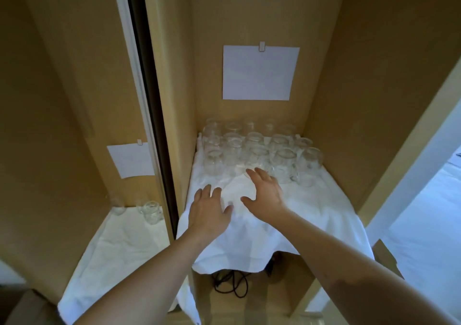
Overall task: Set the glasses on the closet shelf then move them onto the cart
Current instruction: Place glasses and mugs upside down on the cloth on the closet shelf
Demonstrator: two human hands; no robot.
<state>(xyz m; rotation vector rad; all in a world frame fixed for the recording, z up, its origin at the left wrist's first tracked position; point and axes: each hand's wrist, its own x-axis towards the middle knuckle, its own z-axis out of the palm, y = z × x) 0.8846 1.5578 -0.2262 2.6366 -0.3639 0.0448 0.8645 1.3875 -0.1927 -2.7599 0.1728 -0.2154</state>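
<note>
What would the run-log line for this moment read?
left hand open over white cloth | right hand open, reaching toward glasses | nothing held

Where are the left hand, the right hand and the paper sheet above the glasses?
left hand [208, 212], head view, back of the hand.
right hand [265, 195], head view, back of the hand.
paper sheet [259, 74], head view, its middle.

Clear glossy glasses [259, 150] on rumpled matt white cloth [274, 225]; matt brown cardboard walls [349, 75]
</note>
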